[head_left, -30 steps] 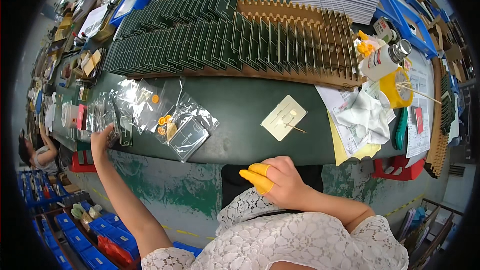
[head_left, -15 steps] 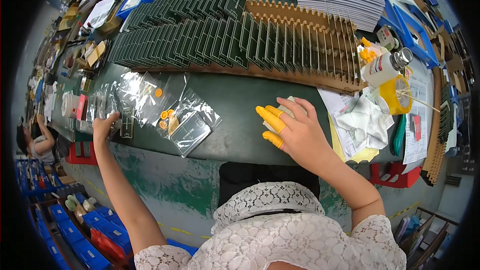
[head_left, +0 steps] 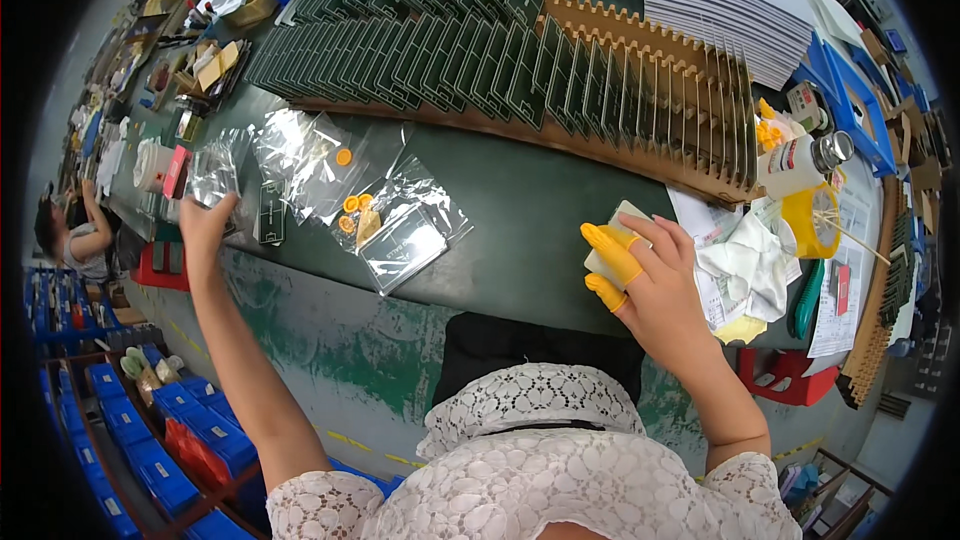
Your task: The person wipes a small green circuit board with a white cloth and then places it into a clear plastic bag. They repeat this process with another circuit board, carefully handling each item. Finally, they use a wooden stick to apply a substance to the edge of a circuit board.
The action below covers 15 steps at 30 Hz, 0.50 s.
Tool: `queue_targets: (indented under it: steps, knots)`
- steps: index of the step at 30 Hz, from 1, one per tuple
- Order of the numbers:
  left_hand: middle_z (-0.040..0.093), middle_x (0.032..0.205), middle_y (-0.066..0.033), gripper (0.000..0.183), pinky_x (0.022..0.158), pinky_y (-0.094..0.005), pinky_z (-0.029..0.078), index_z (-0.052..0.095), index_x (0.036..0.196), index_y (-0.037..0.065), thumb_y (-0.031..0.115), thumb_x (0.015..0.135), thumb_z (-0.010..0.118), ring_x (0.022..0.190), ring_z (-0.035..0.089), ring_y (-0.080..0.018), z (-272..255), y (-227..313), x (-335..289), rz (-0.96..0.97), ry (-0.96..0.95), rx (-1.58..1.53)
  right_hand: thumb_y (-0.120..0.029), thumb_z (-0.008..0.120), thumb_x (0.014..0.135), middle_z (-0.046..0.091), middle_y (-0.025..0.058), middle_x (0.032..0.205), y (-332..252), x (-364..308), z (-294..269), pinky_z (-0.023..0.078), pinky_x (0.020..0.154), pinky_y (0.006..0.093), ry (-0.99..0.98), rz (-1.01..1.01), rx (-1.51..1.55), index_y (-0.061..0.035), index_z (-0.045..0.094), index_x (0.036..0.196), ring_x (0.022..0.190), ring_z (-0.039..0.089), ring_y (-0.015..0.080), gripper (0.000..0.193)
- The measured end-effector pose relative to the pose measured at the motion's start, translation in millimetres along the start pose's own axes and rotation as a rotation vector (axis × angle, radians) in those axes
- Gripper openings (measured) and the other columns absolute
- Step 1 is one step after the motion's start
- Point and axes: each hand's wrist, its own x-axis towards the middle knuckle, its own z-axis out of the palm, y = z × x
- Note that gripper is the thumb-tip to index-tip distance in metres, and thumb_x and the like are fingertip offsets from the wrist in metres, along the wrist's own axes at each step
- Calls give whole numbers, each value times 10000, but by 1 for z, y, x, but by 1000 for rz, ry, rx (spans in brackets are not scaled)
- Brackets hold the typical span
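Head view shows the right hand [head_left: 655, 285] nearest the body, its fingers loosely spread and curled down onto a small cream pad [head_left: 615, 240] that lies flat on the green table [head_left: 520, 200]. Thumb and forefinger wear yellow finger cots [head_left: 610, 245]; the pad sits under the fingertips, partly hidden by them, so whether it is already lifted I cannot tell. To take it up cleanly, the cotted thumb and forefinger should probably close on the pad's near edge rather than press down on its face.

Farther out to the left, the left hand [head_left: 205, 225] reaches to a clear plastic bag [head_left: 215, 170], fingers bent around its lower edge in what looks like a light pinch. Just right of those fingers lie more clear bags [head_left: 400, 225] with small orange parts [head_left: 352, 205] inside. A grip on the bag's edge alone seems wise, since the film looks slippery.

Beyond both hands stands a long wooden slotted rack [head_left: 640, 90] holding dark green boards [head_left: 420, 40] upright, and right of the right-hand fingers a crumpled white cloth [head_left: 745, 265].
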Motion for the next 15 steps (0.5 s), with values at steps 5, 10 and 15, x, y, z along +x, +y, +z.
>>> queue_targets:
  steps: [5,10,15]
  knots:
    - [601,969,-71,489,733,-291,495,502,1122,-10,129,739,772,831,594,-148,16,140,-106,306,-123,-187,-134,772,775,548,105,1237,-25,15,-2,384,1014,392,23,150,602,-54,529,1319,1171,514,278,601]
    - [585,967,-117,555,786,-356,493,513,1160,30,46,670,775,864,613,-272,57,213,-180,678,-540,-104,-76,796,746,464,129,1363,-49,39,17,376,1053,384,-27,144,986,-76,287,1496,1233,485,259,906]
    - [607,1012,-102,569,748,-361,468,527,1207,55,44,690,763,861,608,-275,85,213,-190,959,-401,26,60,705,765,551,121,1295,-50,38,42,429,1007,334,-28,275,1107,-121,247,1523,1159,557,225,905]
